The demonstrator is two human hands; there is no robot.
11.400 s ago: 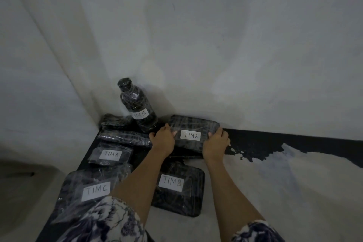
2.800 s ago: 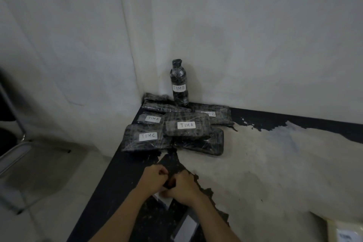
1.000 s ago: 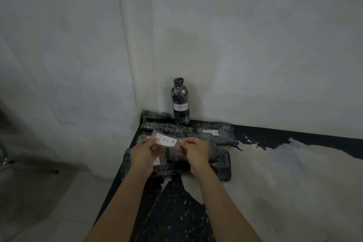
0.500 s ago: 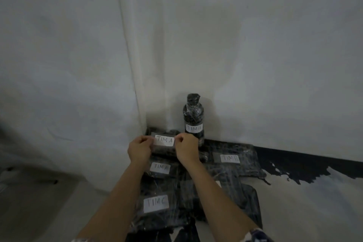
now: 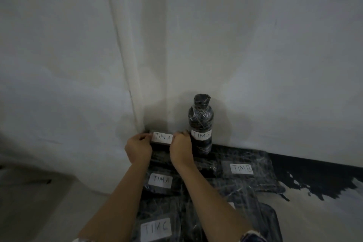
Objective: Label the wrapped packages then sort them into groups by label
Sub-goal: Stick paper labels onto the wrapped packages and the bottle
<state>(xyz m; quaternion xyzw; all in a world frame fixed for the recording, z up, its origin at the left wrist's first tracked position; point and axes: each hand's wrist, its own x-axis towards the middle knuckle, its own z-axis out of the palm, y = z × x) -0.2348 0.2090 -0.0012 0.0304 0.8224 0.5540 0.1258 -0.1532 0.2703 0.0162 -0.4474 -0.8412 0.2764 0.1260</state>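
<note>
A white paper label reading TIM A [image 5: 162, 137] is stretched between my two hands over a dark wrapped package [image 5: 159, 143] in the table's far left corner. My left hand [image 5: 138, 148] pinches its left end and my right hand [image 5: 181, 148] pinches its right end. Just right of it stands a wrapped bottle labelled TIM B [image 5: 200, 124]. Nearer lie flat wrapped packages: one marked TIM A [image 5: 160, 181], one marked TIM B [image 5: 242, 169], one marked TIM C [image 5: 156, 229]. My forearms hide parts of the middle packages.
White walls meet in a corner [image 5: 137, 84] right behind the packages. The table [image 5: 314, 212] has a worn top, pale with black patches, stretching to the right. The floor [image 5: 39, 202] lies beyond the table's left edge.
Both hands carried the TIM A label from near the table's front edge forward to the far corner package beside the bottle. The camera has moved in closer and looks lower.
</note>
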